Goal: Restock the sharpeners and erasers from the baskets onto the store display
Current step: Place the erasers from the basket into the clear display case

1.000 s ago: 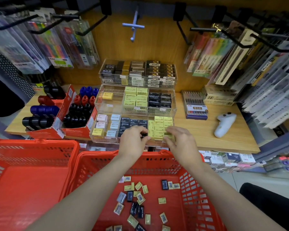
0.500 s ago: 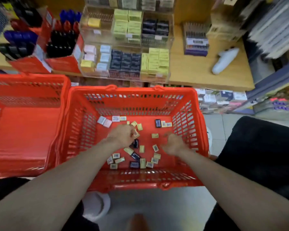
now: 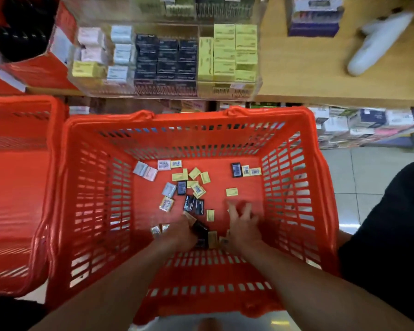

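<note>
Both hands are down in the basket (image 3: 189, 120). The right hand (image 3: 243, 226) hovers low over the floor with fingers spread apart and nothing visibly held. The left hand (image 3: 181, 231) sits knuckles-up over a dark packet (image 3: 200, 229) and a tan one; its fingers are hidden underneath, so I cannot tell whether it has a grip. Now the key relation: a lone yellow eraser (image 3: 231, 191) lies just beyond the right fingertips, away from the body, long axis running left to right, and the right hand is the nearer one. A second yellow eraser (image 3: 210, 215) stands lengthwise between the two hands. The rest of the scattered packets (image 3: 196, 187) spread further forward and left. Room looks generous on the bare red floor to the right, with the slatted side wall near that wrist. The display tray (image 3: 258, 68) waits above the far rim, yellow stacks in its right section.
</note>
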